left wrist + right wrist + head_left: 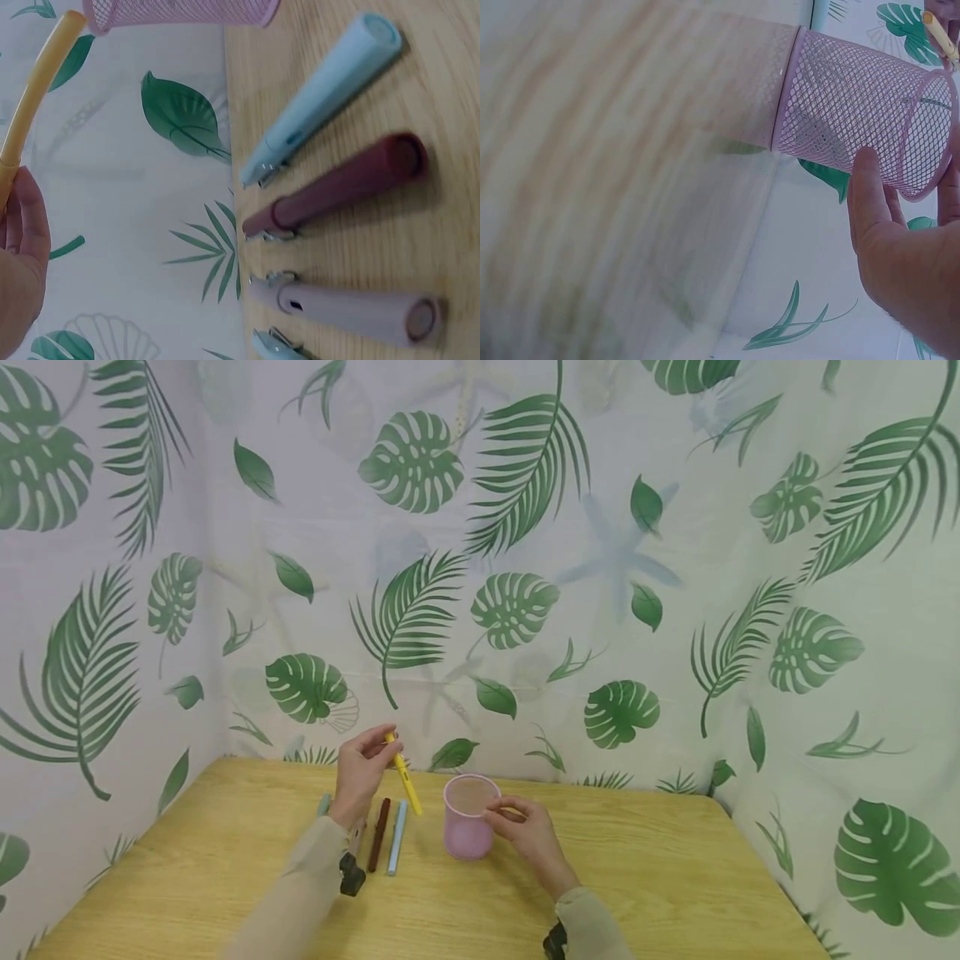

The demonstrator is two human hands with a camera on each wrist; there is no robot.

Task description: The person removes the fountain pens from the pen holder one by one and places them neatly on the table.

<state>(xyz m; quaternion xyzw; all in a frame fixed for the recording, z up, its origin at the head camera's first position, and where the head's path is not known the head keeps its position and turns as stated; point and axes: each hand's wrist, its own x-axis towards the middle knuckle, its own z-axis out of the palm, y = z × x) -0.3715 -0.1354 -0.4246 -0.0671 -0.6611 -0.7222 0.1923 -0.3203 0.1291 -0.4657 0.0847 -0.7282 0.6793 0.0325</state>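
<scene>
My left hand (362, 770) pinches a yellow pen (407, 781) near its upper end, above the table. The pen slants down toward a pink mesh pen holder (467, 837), its lower tip left of the rim. That holder stands upright, and my right hand (529, 837) grips its rim from the right. The right wrist view shows the thumb (868, 176) along the mesh wall, with other fingers at the rim. Below my left hand lie a light blue pen (330, 94), a dark red pen (345, 180) and a pale mauve pen (360, 306), roughly side by side.
A further blue-green pen (324, 804) lies left of the row, partly hidden by my left wrist. The wooden table (660, 877) ends at the back against a white leaf-patterned curtain (570, 727), which also hangs along both sides.
</scene>
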